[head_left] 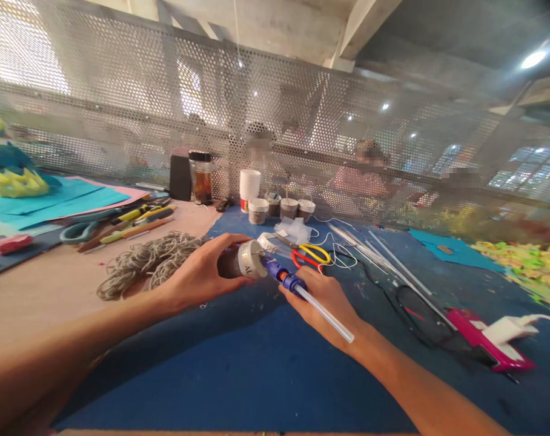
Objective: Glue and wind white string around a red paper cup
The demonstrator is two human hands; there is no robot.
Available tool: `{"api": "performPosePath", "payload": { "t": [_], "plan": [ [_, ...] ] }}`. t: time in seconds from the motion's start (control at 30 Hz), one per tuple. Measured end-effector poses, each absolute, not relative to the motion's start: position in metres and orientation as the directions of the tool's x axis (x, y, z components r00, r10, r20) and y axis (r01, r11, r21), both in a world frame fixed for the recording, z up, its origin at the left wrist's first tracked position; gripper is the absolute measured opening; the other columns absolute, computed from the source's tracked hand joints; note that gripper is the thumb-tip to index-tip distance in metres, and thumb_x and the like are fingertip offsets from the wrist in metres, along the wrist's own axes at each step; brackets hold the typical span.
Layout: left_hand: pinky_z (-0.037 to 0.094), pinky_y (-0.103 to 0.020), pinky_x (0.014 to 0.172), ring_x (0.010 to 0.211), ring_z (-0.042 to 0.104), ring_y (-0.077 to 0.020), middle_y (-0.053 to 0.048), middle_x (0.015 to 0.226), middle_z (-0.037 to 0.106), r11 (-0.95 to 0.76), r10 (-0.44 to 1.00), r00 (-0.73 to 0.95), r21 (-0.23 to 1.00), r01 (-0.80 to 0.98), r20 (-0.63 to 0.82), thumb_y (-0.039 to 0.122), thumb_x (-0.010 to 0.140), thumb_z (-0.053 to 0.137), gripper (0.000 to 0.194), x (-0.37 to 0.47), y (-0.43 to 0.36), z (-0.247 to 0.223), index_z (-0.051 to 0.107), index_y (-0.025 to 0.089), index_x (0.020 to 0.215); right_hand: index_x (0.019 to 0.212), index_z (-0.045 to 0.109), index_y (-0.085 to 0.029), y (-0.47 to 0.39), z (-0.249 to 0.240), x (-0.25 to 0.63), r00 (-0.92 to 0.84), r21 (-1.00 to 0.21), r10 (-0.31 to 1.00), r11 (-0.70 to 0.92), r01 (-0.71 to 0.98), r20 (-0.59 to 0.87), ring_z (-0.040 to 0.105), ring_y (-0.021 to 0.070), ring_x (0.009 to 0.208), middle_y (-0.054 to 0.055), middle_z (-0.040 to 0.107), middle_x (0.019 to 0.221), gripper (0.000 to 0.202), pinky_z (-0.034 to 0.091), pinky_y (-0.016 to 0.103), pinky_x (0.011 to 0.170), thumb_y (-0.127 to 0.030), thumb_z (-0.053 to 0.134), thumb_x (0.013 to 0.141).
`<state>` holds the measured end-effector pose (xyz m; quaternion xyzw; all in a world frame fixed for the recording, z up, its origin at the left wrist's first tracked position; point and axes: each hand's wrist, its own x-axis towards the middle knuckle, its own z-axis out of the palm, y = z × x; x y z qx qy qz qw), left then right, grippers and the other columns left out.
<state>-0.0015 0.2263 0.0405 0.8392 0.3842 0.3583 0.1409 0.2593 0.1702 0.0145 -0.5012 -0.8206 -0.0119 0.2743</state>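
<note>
Place: a craft workshop
Bench: blue work surface (220, 375) with a glue gun (271, 265), scissors (303, 247) and tangled cord (150, 265)
Left: hand tools (136, 230) and blue sheets (70, 203)
Right: power strip (468, 327) near, heaped yellow-green scraps (524, 269) farther
Far: perforated metal partition (143, 91), people (362, 180) behind it
Overhead: plain beam (366, 27), bright lamp (533, 59)
</note>
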Motion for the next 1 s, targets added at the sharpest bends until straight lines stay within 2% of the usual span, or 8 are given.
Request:
{"api": "performPosePath", "payload": {
  "t": [0.2,0.37,0.8,1.0],
  "plan": [
    [0.053,-0.036,0.089,0.1,0.067,-0.0233,-0.005,0.115,0.07,-0.647,0.761,0.428,0.537,0.541,0.487,0.035,0.074,0.079,0.059,-0.0013,0.2284,0.0411,0.057,0.022,0.127,0.086,0.056,-0.021,0.1701,0.0144,0.2589,-0.375,-0.266,0.814,0.519,0.812,0.444,0.064,0.0164,0.072,0.001,0.064,0.083,0.018,0.043,0.028,0.065,-0.035,0.057,0.097],
    [0.054,-0.037,0.087,0.097,0.067,-0.0239,-0.005,0.112,0.07,-0.634,0.772,0.412,0.542,0.551,0.484,0.037,0.073,0.079,0.06,-0.0013,0.2278,0.0425,0.057,0.022,0.127,0.084,0.056,-0.021,0.17,0.0152,0.2586,-0.378,-0.261,0.81,0.523,0.811,0.448,0.065,0.017,0.074,0.002,0.065,0.082,0.023,0.044,0.029,0.067,-0.038,0.054,0.099],
    [0.054,-0.041,0.088,0.097,0.066,-0.0263,-0.006,0.109,0.07,-0.597,0.801,0.388,0.576,0.558,0.455,0.037,0.073,0.079,0.063,-0.0035,0.2304,0.0422,0.056,0.021,0.129,0.087,0.059,-0.021,0.1702,0.0156,0.26,-0.361,-0.249,0.813,0.506,0.826,0.457,0.065,0.0176,0.075,0.002,0.066,0.083,0.014,0.042,0.028,0.064,-0.032,0.058,0.096],
    [0.054,-0.04,0.089,0.097,0.067,-0.0257,-0.006,0.109,0.071,-0.598,0.801,0.385,0.585,0.549,0.458,0.037,0.073,0.079,0.062,-0.0034,0.2304,0.0425,0.057,0.021,0.129,0.085,0.057,-0.021,0.168,0.019,0.259,-0.34,-0.278,0.818,0.499,0.821,0.463,0.064,0.017,0.071,0.002,0.065,0.081,0.019,0.04,0.029,0.062,-0.035,0.056,0.097]
  ]
}}
